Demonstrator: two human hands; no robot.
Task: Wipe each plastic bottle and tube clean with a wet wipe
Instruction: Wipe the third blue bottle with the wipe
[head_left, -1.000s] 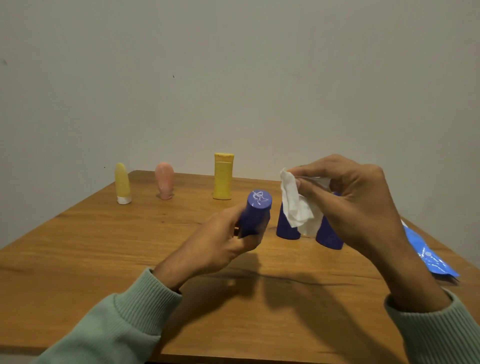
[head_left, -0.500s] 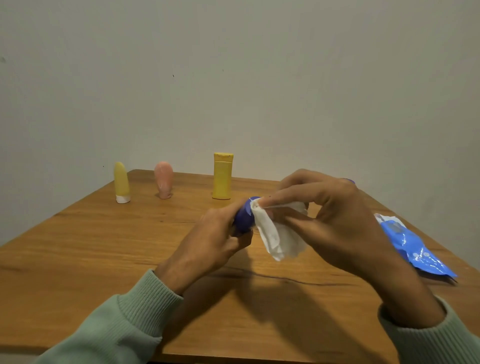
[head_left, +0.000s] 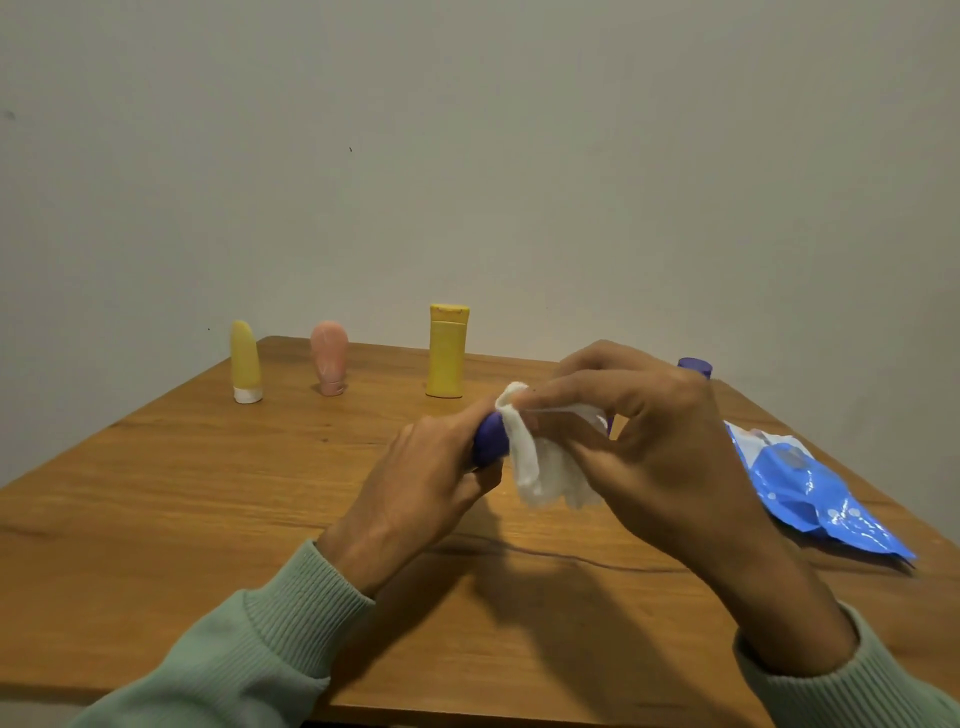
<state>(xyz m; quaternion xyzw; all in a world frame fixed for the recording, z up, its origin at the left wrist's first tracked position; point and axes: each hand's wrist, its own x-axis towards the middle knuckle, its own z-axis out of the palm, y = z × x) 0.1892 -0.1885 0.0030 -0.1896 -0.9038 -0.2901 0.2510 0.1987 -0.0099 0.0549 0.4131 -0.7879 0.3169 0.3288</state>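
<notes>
Behind the right hand (head_left: 670, 457), pinching the wipe (head_left: 540, 467), a purple cap (head_left: 695, 365) shows; left hand (head_left: 426, 478) grips the half-hidden bottle (head_left: 490, 441); pack (head_left: 800, 488) at 3 o'clock.

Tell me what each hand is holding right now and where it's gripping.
The left hand grips the purple bottle around its body; the right hand pinches the white wipe by its upper edge.

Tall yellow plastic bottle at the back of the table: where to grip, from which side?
Grip the tall yellow plastic bottle around mid-body, coming from the near side and wrapping its left and right flanks. It stands upright and straight-sided, with bare wooden table on both sides, so a side wrap looks steadier than a cap pinch.
</notes>
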